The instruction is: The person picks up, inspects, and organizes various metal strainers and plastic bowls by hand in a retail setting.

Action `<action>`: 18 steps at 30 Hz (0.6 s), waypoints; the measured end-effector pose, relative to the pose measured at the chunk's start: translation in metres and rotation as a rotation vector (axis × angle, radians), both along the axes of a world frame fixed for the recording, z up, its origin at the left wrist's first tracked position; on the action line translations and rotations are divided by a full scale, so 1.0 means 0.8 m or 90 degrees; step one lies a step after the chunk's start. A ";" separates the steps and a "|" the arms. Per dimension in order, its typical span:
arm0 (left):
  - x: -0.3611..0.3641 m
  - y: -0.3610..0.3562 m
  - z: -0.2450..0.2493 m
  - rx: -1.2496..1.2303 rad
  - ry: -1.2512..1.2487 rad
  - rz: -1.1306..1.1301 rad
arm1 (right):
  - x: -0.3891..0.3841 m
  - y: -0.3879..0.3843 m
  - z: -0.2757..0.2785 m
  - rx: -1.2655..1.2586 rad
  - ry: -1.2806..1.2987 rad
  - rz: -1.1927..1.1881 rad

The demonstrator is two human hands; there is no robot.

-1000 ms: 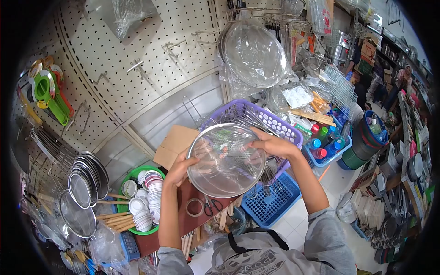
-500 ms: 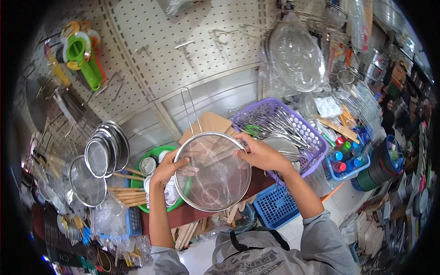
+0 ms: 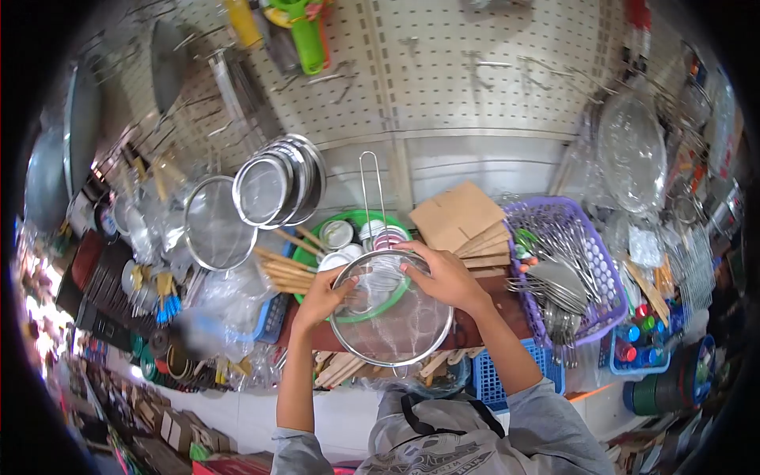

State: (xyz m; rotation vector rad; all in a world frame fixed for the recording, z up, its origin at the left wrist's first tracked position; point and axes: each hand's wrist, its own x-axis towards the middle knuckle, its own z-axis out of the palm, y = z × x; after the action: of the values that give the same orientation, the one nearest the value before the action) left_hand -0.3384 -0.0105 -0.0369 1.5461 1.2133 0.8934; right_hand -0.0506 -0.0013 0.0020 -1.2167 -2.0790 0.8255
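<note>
A large round mesh strainer (image 3: 396,331) with a steel rim is held in front of me, its long wire handle pointing up and away. My left hand (image 3: 323,299) grips the rim on the left, its thumb over the mesh. At the upper right of the rim, my right hand (image 3: 445,277) closes on the edge, with some fingers behind it. Through the mesh I see part of a green basin (image 3: 303,252) holding white, lid-like round items. More strainers (image 3: 265,190) hang on the left, and a single larger strainer (image 3: 220,226) hangs beside them.
Brown cardboard pieces (image 3: 455,218) lie behind my right hand. A purple basket (image 3: 617,321) full of metal utensils stands to the right, above a blue basket (image 3: 513,378). Wooden handles (image 3: 289,273) jut out left of the basin. A pegboard wall (image 3: 443,87) with hooks rises behind.
My view has turned left, so the shelf, basin and baskets appear further right. Both hands still hold the strainer, which sits slightly more to the right in the picture and looks more tilted.
</note>
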 end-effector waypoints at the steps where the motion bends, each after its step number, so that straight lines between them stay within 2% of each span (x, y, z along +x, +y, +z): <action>1: -0.008 -0.010 -0.001 0.001 0.005 0.023 | -0.015 0.006 -0.011 0.093 0.047 0.029; 3: -0.027 -0.028 -0.001 0.003 0.014 0.071 | -0.048 0.017 -0.019 0.094 0.147 0.072; 7: -0.076 -0.066 0.012 0.046 0.205 0.122 | -0.116 0.027 -0.008 0.041 0.290 0.138; 9: -0.095 -0.089 0.017 0.041 0.128 0.132 | -0.148 0.029 0.001 0.044 0.356 0.180; 11: -0.113 -0.108 0.019 0.004 0.064 0.140 | -0.176 0.026 0.020 -0.026 0.360 0.203; 12: -0.120 -0.115 0.023 -0.011 0.080 0.162 | -0.189 0.024 0.028 -0.060 0.361 0.212; 14: -0.133 -0.128 0.037 -0.043 0.112 0.200 | -0.218 0.024 0.032 -0.019 0.390 0.251; 18: -0.167 -0.133 0.055 0.000 0.095 0.204 | -0.273 0.028 0.033 -0.013 0.431 0.299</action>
State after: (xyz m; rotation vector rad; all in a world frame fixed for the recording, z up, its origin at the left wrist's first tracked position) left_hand -0.4719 -0.1169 0.0072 1.4616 1.5993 0.9942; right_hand -0.2693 0.0210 0.0284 -0.3499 -1.7792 1.2585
